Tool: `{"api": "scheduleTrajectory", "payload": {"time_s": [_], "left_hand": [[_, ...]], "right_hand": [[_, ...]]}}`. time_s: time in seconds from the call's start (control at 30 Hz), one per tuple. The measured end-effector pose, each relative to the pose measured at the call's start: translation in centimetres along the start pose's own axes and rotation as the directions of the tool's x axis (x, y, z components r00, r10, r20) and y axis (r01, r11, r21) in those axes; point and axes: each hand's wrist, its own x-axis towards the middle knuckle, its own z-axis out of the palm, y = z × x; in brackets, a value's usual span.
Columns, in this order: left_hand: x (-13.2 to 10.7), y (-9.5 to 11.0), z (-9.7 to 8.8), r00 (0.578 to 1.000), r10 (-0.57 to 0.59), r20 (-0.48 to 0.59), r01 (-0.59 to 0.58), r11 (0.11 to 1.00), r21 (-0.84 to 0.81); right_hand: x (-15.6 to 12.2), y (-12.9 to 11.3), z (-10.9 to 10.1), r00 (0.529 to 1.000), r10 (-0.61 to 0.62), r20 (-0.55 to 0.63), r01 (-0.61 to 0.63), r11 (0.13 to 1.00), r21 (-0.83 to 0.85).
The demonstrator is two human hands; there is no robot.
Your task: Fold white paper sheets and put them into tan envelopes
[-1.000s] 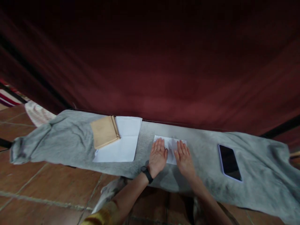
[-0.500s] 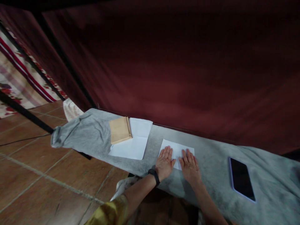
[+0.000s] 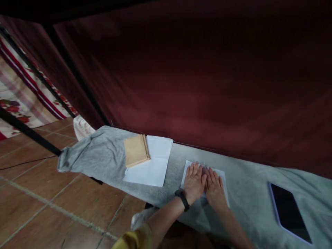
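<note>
A small white sheet of paper (image 3: 223, 176) lies on the grey cloth in front of me, largely covered by my hands. My left hand (image 3: 193, 183) rests flat on it with fingers stretched forward, a dark band around the wrist. My right hand (image 3: 214, 190) also lies flat on the paper, its fingers out. The two hands touch or nearly touch at the thumbs. To the left, white sheets (image 3: 155, 169) lie on the cloth, and a stack of brown paper pieces (image 3: 136, 150) sits partly on top of them.
A grey cloth (image 3: 103, 148) covers the narrow bench. A phone with a dark screen (image 3: 290, 212) lies at the right. Behind the bench hangs a dark red curtain (image 3: 181, 86). Black metal bars (image 3: 28, 131) stand at the left above a tiled floor (image 3: 64, 204).
My hands have come closer together over the paper, the left one moving right toward the other. The whole view has shifted slightly.
</note>
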Motion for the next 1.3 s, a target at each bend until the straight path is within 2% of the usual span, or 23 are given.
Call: {"api": "scheduleTrajectory", "payload": {"time_s": [0.13,0.27,0.4,0.5,0.63,0.73,0.83,1.03,1.17,1.3], "left_hand": [[0.2,-0.5,2.1,0.998,0.054,0.021,-0.053,0.998,-0.034],[0.4,-1.1,3.8,0.999,0.044,-0.004,-0.044,0.999,-0.031],[1.0,-1.7,3.7,0.998,0.058,0.002,-0.058,0.998,-0.009],[1.3,-2.2,3.0,0.99,0.142,0.014,-0.143,0.99,0.018],[1.0,-2.9,2.8,0.975,0.221,-0.019,-0.22,0.974,0.046],[0.8,-3.1,3.0,0.976,0.214,-0.038,-0.211,0.975,0.066],[0.7,-2.9,2.9,0.979,0.199,-0.034,-0.194,0.975,0.103],[1.1,-2.6,2.5,0.988,0.152,-0.038,-0.148,0.984,0.096],[1.2,-2.6,2.5,0.988,0.149,-0.031,-0.145,0.983,0.11],[0.9,-2.5,2.4,0.99,0.139,-0.021,-0.136,0.984,0.117]], "right_hand": [[-1.0,0.1,2.0,0.99,-0.087,-0.115,0.087,0.996,-0.002],[-1.7,1.5,3.5,0.977,-0.163,-0.138,0.167,0.986,0.022],[-1.6,2.5,3.9,0.971,-0.183,-0.152,0.184,0.983,-0.007],[-1.6,2.9,3.9,0.977,-0.173,-0.121,0.171,0.985,-0.029],[-1.5,3.0,3.6,0.978,-0.186,-0.099,0.186,0.983,-0.007],[-1.2,2.8,2.8,0.981,-0.178,-0.081,0.178,0.984,-0.002],[-0.7,2.1,1.4,0.991,-0.106,-0.078,0.104,0.994,-0.032],[0.4,1.5,-1.3,0.999,-0.027,0.035,0.03,0.996,-0.087],[0.7,1.8,-1.7,0.997,0.053,0.047,-0.048,0.993,-0.104],[0.3,2.5,-1.7,0.996,0.081,0.04,-0.078,0.993,-0.085]]}}
